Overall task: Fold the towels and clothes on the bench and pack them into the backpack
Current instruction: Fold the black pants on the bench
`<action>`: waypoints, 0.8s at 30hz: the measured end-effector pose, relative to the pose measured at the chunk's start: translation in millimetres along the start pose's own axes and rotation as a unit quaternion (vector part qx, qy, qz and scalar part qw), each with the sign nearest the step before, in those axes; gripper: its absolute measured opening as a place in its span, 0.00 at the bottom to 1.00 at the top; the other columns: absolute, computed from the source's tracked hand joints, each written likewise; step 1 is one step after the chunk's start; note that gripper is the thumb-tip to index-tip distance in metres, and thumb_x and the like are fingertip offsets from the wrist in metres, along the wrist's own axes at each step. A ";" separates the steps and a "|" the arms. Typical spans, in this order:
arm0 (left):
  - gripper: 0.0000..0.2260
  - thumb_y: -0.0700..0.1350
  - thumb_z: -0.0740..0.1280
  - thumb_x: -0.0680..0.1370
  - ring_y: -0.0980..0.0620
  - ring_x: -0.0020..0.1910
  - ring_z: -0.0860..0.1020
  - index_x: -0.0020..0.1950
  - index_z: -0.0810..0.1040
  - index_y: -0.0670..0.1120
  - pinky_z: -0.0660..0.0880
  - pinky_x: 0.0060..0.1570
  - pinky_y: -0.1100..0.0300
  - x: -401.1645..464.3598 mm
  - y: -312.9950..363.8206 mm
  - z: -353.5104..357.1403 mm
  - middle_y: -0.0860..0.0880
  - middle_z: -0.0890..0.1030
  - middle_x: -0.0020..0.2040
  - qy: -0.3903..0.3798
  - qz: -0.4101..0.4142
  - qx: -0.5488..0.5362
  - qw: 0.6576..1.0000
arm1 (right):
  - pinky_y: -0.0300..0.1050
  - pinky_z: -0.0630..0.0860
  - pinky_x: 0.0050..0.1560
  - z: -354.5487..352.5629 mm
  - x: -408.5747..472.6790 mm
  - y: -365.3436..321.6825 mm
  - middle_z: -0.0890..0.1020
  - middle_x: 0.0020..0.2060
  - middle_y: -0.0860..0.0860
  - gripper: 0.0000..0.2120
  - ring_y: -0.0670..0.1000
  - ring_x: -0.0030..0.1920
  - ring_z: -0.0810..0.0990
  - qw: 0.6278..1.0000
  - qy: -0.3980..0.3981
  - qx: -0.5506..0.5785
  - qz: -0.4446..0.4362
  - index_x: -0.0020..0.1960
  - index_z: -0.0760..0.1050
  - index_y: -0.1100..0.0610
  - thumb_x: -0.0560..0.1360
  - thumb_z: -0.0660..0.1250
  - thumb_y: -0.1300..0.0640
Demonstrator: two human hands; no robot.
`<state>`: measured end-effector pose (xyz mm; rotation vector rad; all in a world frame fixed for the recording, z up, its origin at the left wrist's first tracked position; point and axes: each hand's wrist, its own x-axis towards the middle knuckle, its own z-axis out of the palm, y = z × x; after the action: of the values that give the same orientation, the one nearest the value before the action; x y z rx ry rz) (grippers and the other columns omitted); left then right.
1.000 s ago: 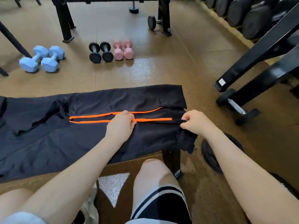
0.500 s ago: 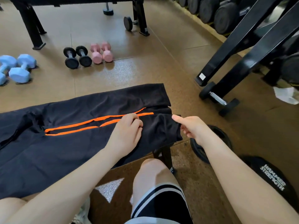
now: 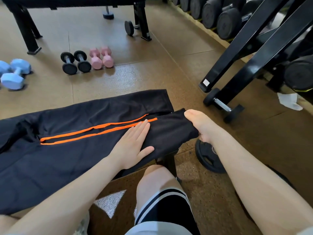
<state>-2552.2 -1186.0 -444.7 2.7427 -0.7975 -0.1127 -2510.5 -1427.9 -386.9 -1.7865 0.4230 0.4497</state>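
The black garment (image 3: 71, 150), a pair of trousers with two orange stripes (image 3: 94, 131), lies spread along the bench (image 3: 166, 161), which it covers almost entirely; only the bench leg and a short strip of frame show below the garment's right end. All positions below are given relative to the orange stripes.

Change since one second ago: the left hand (image 3: 133, 146) was then curled over the stripes with fingers bunched. It now lies flat, fingers extended and together, palm down on the fabric just below the right end of the stripes, with the fingertips touching the lower stripe. It grips nothing; it presses. The right hand (image 3: 201, 128) was pinching a loose hem that hung off the end of the bench. It now sits beyond the right end of the stripes, closed on the end of the garment, thumb on top and the other fingers hidden beneath the cloth.

Meaning for the task: the hanging hem appears to have been gathered into a thicker, doubled edge. The flat left hand likely serves as an anchor and crease line, so the first fold of this garment is judged to be starting, not finished. The left part of the garment remains rumpled.

No backpack or towel can be identified in this view. Packing has not begun for this item.
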 end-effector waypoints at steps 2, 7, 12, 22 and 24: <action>0.42 0.71 0.31 0.70 0.54 0.75 0.43 0.76 0.46 0.46 0.42 0.72 0.60 0.5 0.2 0.2 0.49 0.46 0.77 -0.003 -0.001 -0.007 1.000 | 0.43 0.70 0.42 -4.0 2.6 1.1 0.79 0.42 0.54 0.10 0.53 0.45 0.78 0.968 -0.004 -0.244 -0.059 0.46 0.76 0.55 0.80 0.58 0.53; 0.46 0.72 0.27 0.67 0.51 0.76 0.45 0.76 0.48 0.47 0.40 0.71 0.59 4.2 2.3 2.8 0.49 0.47 0.77 -0.010 -0.027 0.035 0.999 | 0.40 0.67 0.51 14.8 3.4 20.8 0.77 0.58 0.51 0.15 0.49 0.55 0.74 0.963 0.138 -0.177 -0.148 0.64 0.72 0.55 0.80 0.58 0.50; 0.43 0.71 0.34 0.68 0.51 0.76 0.45 0.76 0.46 0.47 0.40 0.70 0.59 5.9 5.7 3.9 0.49 0.46 0.77 -0.008 -0.046 0.048 0.998 | 0.40 0.73 0.46 7.9 -19.3 52.3 0.79 0.46 0.47 0.16 0.48 0.47 0.77 0.994 0.100 0.042 0.008 0.55 0.74 0.54 0.79 0.57 0.45; 0.41 0.70 0.36 0.70 0.52 0.76 0.47 0.76 0.49 0.47 0.42 0.71 0.61 6.4 5.5 1.2 0.49 0.50 0.77 0.000 -0.050 0.019 0.999 | 0.37 0.74 0.52 -0.7 -35.6 50.8 0.81 0.45 0.49 0.07 0.45 0.48 0.79 0.968 -0.047 0.107 -0.223 0.47 0.74 0.55 0.77 0.60 0.65; 0.43 0.71 0.36 0.70 0.51 0.76 0.48 0.76 0.50 0.46 0.43 0.71 0.62 5.8 6.7 -0.6 0.49 0.50 0.77 0.008 -0.048 0.007 0.999 | 0.39 0.73 0.51 0.6 -33.8 40.3 0.79 0.42 0.50 0.09 0.45 0.45 0.77 0.959 -0.071 0.142 -0.235 0.44 0.72 0.56 0.77 0.58 0.67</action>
<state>-2550.7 -1194.4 -442.2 2.7909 -0.6659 -0.1045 -2559.8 -1435.5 -403.2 -1.4992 -0.0444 0.1661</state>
